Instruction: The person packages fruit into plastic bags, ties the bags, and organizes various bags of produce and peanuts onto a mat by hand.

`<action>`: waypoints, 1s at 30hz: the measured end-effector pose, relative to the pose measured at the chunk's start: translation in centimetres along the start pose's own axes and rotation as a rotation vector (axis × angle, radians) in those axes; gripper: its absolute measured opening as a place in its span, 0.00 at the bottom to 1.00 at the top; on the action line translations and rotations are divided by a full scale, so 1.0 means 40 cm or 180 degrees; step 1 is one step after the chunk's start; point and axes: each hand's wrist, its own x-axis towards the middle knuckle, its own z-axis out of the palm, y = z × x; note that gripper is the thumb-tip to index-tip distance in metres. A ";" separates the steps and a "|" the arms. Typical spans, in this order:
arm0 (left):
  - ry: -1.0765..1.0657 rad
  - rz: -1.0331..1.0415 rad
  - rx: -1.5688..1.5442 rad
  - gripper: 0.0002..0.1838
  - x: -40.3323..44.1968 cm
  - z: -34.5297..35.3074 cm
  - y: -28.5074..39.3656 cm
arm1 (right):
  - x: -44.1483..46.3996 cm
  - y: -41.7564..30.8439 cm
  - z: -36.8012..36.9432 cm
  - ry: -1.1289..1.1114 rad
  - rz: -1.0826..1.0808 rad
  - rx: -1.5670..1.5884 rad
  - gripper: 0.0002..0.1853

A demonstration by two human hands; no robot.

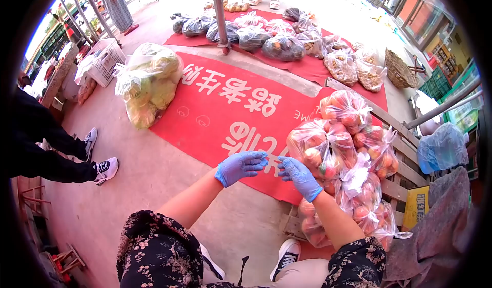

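Both hands wear blue gloves and are raised in the middle of the view, above a red mat (pixel 192 129) with white characters. My left hand (pixel 242 168) points to the right, its fingers partly apart and holding nothing visible. Facing it across a small gap, my right hand (pixel 301 178) has its fingers slightly bent and apart, also with nothing visible in them. Just right of my right hand, clear plastic bags of red and orange round fruit (pixel 323 149) are piled on a wooden pallet (pixel 397 189).
A bag of green vegetables (pixel 148 83) stands left of the mat, near a white crate (pixel 105 62). A person in dark trousers (pixel 56 144) stands at left. More filled bags (pixel 284 47) lie beyond a metal pole (pixel 220 16). A yellow box (pixel 416 206) is at right.
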 end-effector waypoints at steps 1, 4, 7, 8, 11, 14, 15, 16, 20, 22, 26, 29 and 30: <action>0.0037 -0.0015 -0.0043 0.19 0.000 -0.019 -0.004 | 0.008 0.013 0.000 -0.0020 0.0078 0.0119 0.23; 0.0132 -0.0066 -0.0152 0.19 0.008 -0.064 -0.006 | 0.039 0.036 0.005 -0.0229 0.0314 0.0219 0.22; 0.0164 -0.0125 -0.0308 0.19 0.024 -0.114 -0.009 | 0.070 0.036 0.030 -0.0200 0.0586 0.0151 0.22; 0.0158 -0.0124 -0.0397 0.19 0.033 -0.133 -0.013 | 0.086 0.044 0.034 -0.0194 0.0794 0.0296 0.22; 0.0157 0.0002 -0.0601 0.19 0.041 -0.191 0.001 | 0.152 0.035 0.047 -0.0299 0.1325 0.0643 0.24; 0.0061 0.0422 -0.0451 0.24 -0.002 -0.182 0.084 | 0.206 -0.089 0.084 -0.0141 0.1130 0.0673 0.26; 0.0053 0.0602 -0.0355 0.26 -0.040 -0.142 0.127 | 0.214 -0.139 0.098 -0.0171 0.0904 0.0793 0.25; 0.0043 0.0767 -0.0260 0.29 -0.078 -0.107 0.169 | 0.228 -0.198 0.110 -0.0186 0.0688 0.0919 0.25; -0.0145 0.1385 -0.0296 0.36 -0.208 0.007 0.293 | 0.172 -0.409 0.168 -0.0190 0.0070 0.1068 0.26; -0.0045 0.1410 -0.0426 0.38 -0.272 0.072 0.330 | 0.114 -0.452 0.185 -0.0238 0.0287 0.1004 0.27; 0.0071 0.0840 -0.0648 0.37 -0.428 0.184 0.319 | -0.022 -0.490 0.218 -0.0355 0.1284 0.1110 0.29; 0.0239 0.0686 -0.1002 0.36 -0.576 0.270 0.304 | -0.153 -0.551 0.278 -0.0427 0.1629 0.1563 0.29; 0.0279 0.0674 -0.1144 0.35 -0.629 0.297 0.308 | -0.188 -0.590 0.306 -0.0446 0.1715 0.1626 0.29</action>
